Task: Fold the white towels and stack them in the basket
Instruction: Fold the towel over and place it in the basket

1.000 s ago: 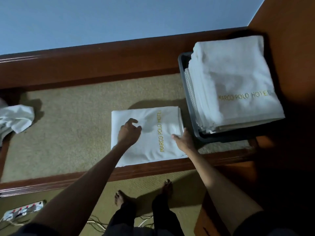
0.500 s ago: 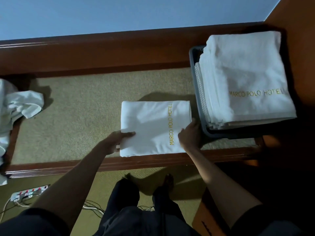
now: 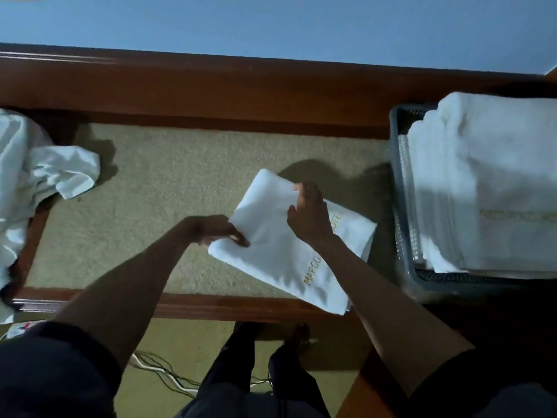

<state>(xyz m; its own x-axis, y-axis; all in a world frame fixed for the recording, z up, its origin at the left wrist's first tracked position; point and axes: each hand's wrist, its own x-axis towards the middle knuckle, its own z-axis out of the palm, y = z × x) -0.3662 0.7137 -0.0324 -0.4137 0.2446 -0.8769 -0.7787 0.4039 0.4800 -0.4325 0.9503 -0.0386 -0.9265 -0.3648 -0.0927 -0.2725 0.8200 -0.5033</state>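
Folded towel (image 3: 280, 245) lay centre frame on bench (image 3: 180, 191), long axis slanting upper left to lower right. My left hand (image 3: 217, 230) pinched its left edge; my right hand (image 3: 307, 215) gripped its far edge. Basket (image 3: 446, 282) sat at right of frame, nearer my right hand, already stacked high.

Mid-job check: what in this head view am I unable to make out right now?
Head view:
Gold lettering on the folded towel: middle covered by the right hand and wrist.
Left hand: fingers tucked under the towel's corner.
Basket: cut by the right edge; the stack hides its inside.
Unfolded towels: cut by the left edge, number unclear.
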